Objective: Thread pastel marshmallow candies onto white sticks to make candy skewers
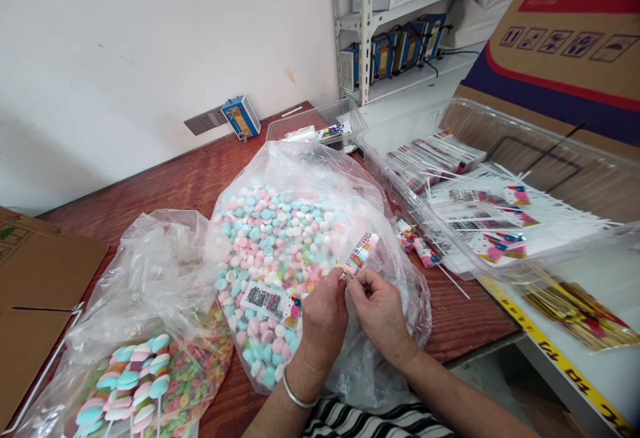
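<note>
My left hand [324, 318] and my right hand [381, 310] meet over a big clear bag of pastel candies [280, 238]. Together they pinch the lower end of a small wrapped candy packet [361, 253] with a printed label, fingers closed around a thin gold twist tie there. A silver bangle sits on my left wrist. An empty printed wrapper [273, 303] lies on the candies just left of my left hand.
A second clear bag with candy lollipops [131, 385] lies at the lower left. Clear plastic trays [500, 225] of printed wrappers stand at the right, a smaller tray [320, 128] behind. Finished packets [417, 245] lie beside the bag. Cardboard [35, 278] sits left, gold ties [575, 308] right.
</note>
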The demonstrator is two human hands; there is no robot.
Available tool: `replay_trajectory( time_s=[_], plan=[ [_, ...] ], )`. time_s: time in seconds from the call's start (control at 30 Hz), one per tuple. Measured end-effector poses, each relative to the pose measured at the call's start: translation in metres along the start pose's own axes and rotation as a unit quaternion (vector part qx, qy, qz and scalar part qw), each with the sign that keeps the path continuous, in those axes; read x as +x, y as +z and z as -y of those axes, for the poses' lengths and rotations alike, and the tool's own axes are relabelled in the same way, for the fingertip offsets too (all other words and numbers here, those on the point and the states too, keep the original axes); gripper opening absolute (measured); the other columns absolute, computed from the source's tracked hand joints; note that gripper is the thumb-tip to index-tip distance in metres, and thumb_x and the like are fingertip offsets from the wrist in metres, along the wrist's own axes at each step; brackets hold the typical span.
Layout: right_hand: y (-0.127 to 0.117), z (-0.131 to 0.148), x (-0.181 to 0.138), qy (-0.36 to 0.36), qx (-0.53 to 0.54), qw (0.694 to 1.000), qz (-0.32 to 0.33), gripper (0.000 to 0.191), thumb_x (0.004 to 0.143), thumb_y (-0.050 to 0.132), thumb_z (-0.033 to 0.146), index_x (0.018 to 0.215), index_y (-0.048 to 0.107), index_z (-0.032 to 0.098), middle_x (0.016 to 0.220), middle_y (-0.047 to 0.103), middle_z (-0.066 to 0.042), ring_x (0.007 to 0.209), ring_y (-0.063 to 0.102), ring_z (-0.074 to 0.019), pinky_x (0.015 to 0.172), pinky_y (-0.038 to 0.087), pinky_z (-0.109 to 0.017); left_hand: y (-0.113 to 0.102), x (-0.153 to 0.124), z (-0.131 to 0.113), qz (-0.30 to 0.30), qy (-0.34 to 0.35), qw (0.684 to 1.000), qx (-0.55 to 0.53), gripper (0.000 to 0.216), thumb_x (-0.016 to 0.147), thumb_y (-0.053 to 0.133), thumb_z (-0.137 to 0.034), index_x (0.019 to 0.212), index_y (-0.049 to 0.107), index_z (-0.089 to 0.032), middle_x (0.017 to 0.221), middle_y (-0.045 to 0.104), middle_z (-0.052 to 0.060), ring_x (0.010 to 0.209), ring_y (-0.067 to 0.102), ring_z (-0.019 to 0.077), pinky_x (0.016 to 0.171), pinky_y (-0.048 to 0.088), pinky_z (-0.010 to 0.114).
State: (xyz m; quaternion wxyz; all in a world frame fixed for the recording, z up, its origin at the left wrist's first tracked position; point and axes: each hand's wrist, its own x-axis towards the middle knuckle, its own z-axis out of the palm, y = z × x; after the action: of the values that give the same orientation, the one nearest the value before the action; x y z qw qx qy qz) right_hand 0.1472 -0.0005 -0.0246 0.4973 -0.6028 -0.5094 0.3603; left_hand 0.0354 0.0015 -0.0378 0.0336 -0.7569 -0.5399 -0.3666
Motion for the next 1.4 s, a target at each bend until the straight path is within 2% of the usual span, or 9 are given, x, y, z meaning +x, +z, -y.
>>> replay_trajectory(
  time_s=[0.17,0.27,0.5,0.7,0.83,1.0,1.07,1.2,1.4],
  plan=[
    [0.001,-0.002,0.000,-0.001,0.012,1.000,0.009,0.029,0.087,0.051,0.031,0.061,0.044,0.022,0.055,0.042,0.005,0.053,0.041,-0.0119,0.052,0.034,-0.025,-0.004,0.002,-0.001,0.016,-0.005,0.998,-0.061,0.019,0.094,0.049,-0.016,0.103,0.065,-0.018,0.084,0.071,0.005,0.076,0.066,0.0149,0.067,0.049,0.024],
    [-0.001,-0.002,-0.001,-0.007,0.024,0.999,0.031,0.028,0.090,0.051,0.034,0.065,0.048,0.021,0.059,0.048,0.004,0.055,0.045,-0.0128,0.054,0.037,-0.025,-0.006,0.008,-0.003,0.039,-0.139,0.971,-0.193,0.017,0.092,0.050,-0.019,0.095,0.067,-0.018,0.083,0.069,0.005,0.077,0.064,0.0152,0.070,0.049,0.026],
    [-0.007,-0.001,0.006,-0.035,0.004,0.997,0.073,0.026,0.092,0.050,0.034,0.071,0.053,0.021,0.067,0.060,0.000,0.064,0.054,-0.0157,0.060,0.040,-0.027,-0.003,0.022,-0.012,0.085,-0.493,0.618,-0.606,0.027,0.074,0.074,-0.032,0.088,0.062,-0.014,0.054,0.045,-0.008,0.044,0.032,0.0025,0.043,0.023,0.015],
    [-0.011,-0.009,0.024,-0.004,0.029,0.998,0.063,0.021,0.082,0.063,0.038,0.090,0.056,0.020,0.078,0.064,-0.001,0.067,0.060,-0.0174,0.061,0.047,-0.027,-0.003,0.025,-0.016,0.084,-0.515,0.505,-0.687,0.036,0.064,0.083,-0.030,0.083,0.059,-0.013,0.054,0.043,-0.009,0.041,0.023,-0.0002,0.039,0.015,0.015],
    [-0.013,-0.007,0.028,-0.029,0.041,0.994,0.098,0.020,0.088,0.055,0.035,0.074,0.056,0.021,0.068,0.060,0.000,0.065,0.057,-0.0168,0.061,0.046,-0.027,-0.002,0.023,-0.015,0.094,-0.478,0.565,-0.666,0.031,0.074,0.075,-0.035,0.091,0.057,-0.016,0.059,0.046,-0.008,0.042,0.027,0.0018,0.040,0.016,0.016],
    [-0.014,0.000,0.021,-0.093,-0.018,0.993,0.077,0.019,0.092,0.050,0.028,0.078,0.058,0.020,0.078,0.059,-0.003,0.077,0.055,-0.0193,0.072,0.042,-0.031,-0.004,0.018,-0.006,0.092,-0.271,0.873,-0.394,0.014,0.090,0.056,-0.029,0.099,0.062,-0.020,0.076,0.061,0.001,0.064,0.055,0.0120,0.061,0.042,0.024],
    [-0.011,0.001,0.018,-0.127,-0.038,0.988,0.080,0.018,0.093,0.048,0.026,0.081,0.060,0.020,0.082,0.060,-0.005,0.080,0.055,-0.0204,0.076,0.040,-0.033,-0.006,0.017,-0.004,0.059,-0.214,0.932,-0.287,0.015,0.092,0.050,-0.024,0.099,0.062,-0.020,0.086,0.065,0.004,0.077,0.060,0.0156,0.072,0.044,0.028],
    [0.000,0.001,0.015,-0.086,0.017,0.994,0.072,0.017,0.087,0.055,0.029,0.073,0.057,0.020,0.077,0.056,-0.004,0.078,0.050,-0.0207,0.078,0.038,-0.035,-0.008,0.016,-0.007,0.040,-0.236,0.936,-0.257,0.015,0.093,0.046,-0.021,0.095,0.061,-0.019,0.086,0.066,0.004,0.079,0.061,0.0160,0.074,0.045,0.029],
    [-0.005,0.005,0.021,0.001,0.132,0.981,0.145,0.018,0.089,0.048,0.037,0.081,0.049,0.021,0.062,0.041,0.006,0.051,0.036,-0.0110,0.049,0.034,-0.024,0.005,0.013,-0.006,0.010,-0.253,0.861,-0.441,0.012,0.092,0.054,-0.028,0.094,0.062,-0.020,0.086,0.063,0.002,0.080,0.059,0.0149,0.077,0.047,0.028]
  ],
)
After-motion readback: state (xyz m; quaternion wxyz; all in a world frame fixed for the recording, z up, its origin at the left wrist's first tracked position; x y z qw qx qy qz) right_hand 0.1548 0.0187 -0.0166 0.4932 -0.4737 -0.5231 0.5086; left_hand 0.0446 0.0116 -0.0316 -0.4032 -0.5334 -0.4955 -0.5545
